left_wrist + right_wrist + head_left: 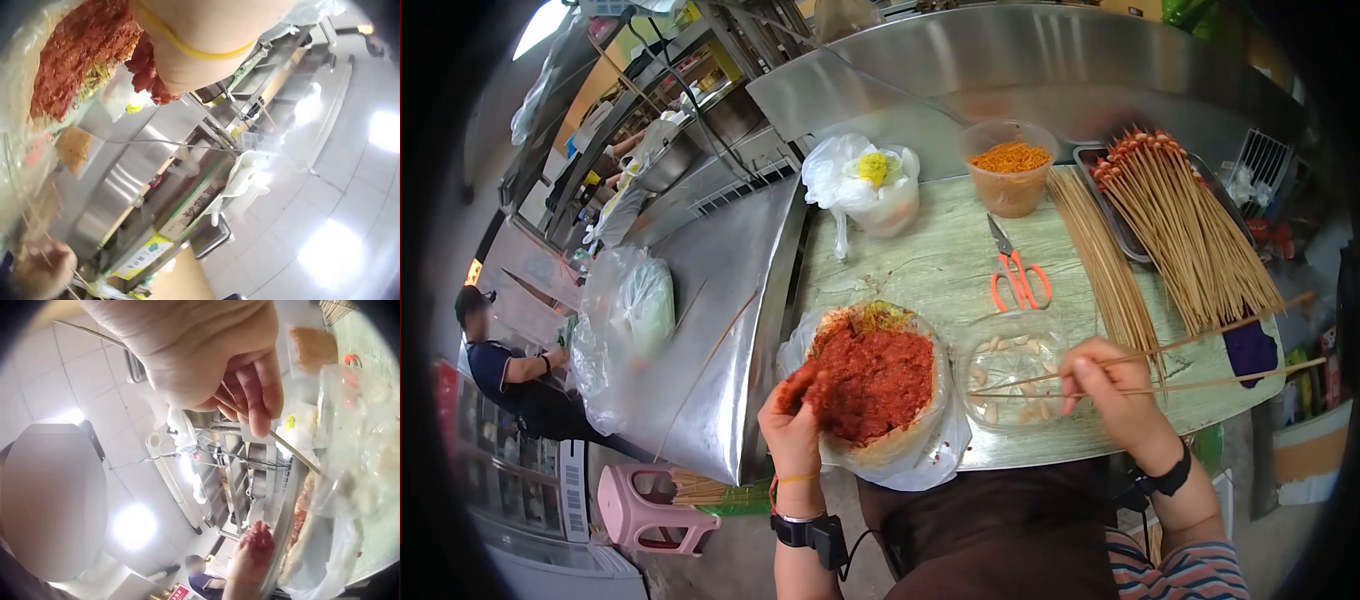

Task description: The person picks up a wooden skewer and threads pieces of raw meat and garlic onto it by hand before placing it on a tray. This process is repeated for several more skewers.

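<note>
A bag-lined bowl of red minced meat (870,378) sits at the table's near edge. My left hand (793,400) is at its left rim, fingers curled round a lump of the red mince (145,72). My right hand (1105,385) pinches a couple of bamboo skewers (1230,378) that stick out to the right, above a clear container of garlic cloves (1008,372). The right wrist view shows the fingers (259,394) closed on a skewer (294,453).
Orange-handled scissors (1015,275) lie mid-table. Behind are a tub of orange shreds (1010,165), a white plastic bag (868,185), a loose skewer bundle (1105,260) and a tray of loaded skewers (1180,215). A steel counter (710,330) is left; a seated person (510,375) and pink stool (645,510) beyond.
</note>
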Demonstrator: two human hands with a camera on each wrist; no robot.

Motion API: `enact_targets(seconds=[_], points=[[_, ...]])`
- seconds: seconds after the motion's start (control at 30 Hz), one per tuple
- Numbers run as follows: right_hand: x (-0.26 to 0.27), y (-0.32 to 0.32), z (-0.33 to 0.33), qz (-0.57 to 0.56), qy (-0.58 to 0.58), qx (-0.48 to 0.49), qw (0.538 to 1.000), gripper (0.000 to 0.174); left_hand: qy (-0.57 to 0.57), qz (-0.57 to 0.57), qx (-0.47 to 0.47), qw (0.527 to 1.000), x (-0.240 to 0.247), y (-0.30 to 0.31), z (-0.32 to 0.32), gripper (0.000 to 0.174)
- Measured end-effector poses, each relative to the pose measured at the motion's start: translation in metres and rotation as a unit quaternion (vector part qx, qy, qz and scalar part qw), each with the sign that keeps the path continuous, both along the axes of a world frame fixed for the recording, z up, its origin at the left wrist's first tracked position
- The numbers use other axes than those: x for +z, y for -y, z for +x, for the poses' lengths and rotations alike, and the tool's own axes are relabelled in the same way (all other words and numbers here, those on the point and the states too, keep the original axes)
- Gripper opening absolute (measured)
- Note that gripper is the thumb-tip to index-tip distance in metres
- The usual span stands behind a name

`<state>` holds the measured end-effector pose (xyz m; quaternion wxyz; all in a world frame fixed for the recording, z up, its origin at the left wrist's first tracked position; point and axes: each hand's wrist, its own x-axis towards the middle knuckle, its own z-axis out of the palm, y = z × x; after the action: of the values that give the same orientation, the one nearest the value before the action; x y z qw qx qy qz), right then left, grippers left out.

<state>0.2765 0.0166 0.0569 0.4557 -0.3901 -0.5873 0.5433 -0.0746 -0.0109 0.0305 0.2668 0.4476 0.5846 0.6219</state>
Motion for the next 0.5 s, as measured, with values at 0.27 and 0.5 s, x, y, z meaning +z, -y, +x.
enact_targets(seconds=[0.27, 0.5], points=[[0.002, 0.014, 0.024, 0.027, -0.061, -0.09, 0.994, 0.026, -0.416, -0.067, -0.129, 0.898, 0.002, -0.006, 0.018, 0.022], [0.001, 0.021, 0.024, 0.014, -0.05, -0.093, 0.994, 0.027, -0.573, -0.074, -0.15, 0.803, 0.001, -0.014, 0.045, 0.02]])
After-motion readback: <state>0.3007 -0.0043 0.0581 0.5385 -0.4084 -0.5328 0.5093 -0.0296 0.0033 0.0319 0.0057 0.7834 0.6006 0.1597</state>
